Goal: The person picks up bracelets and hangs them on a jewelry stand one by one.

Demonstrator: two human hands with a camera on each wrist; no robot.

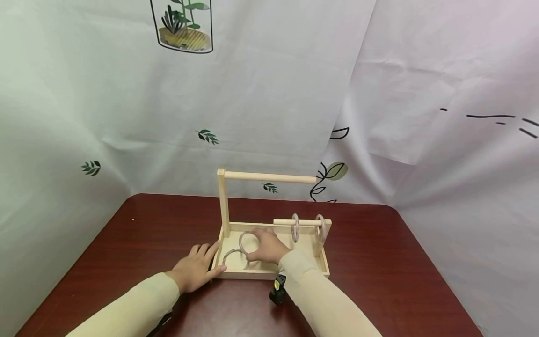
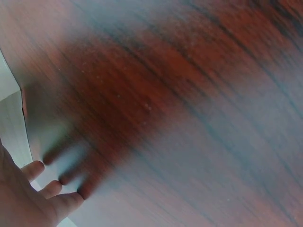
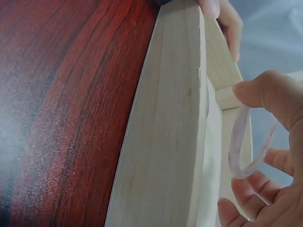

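Observation:
My right hand (image 1: 268,247) pinches a pale, glossy bangle (image 3: 235,142) between thumb and fingers, holding it tilted over a light wooden tray (image 1: 269,276). Another bangle (image 1: 230,251) lies at the tray's left end, partly behind the held one. Two more bangles, one near the middle (image 1: 297,229) and one by the right end (image 1: 324,229), hang on the tray stand's lower rod (image 1: 307,222). My left hand (image 1: 195,269) rests spread against the tray's left front corner, thumb on the front rim; its fingers (image 2: 52,189) show in the left wrist view.
From the tray's left side rises a tall post (image 1: 223,206) bearing a longer upper rod (image 1: 269,177). The stand sits on a dark red wooden table (image 1: 370,262). Behind hangs a white printed cloth (image 1: 273,93). Beside my right sleeve shows a small black device (image 1: 278,291).

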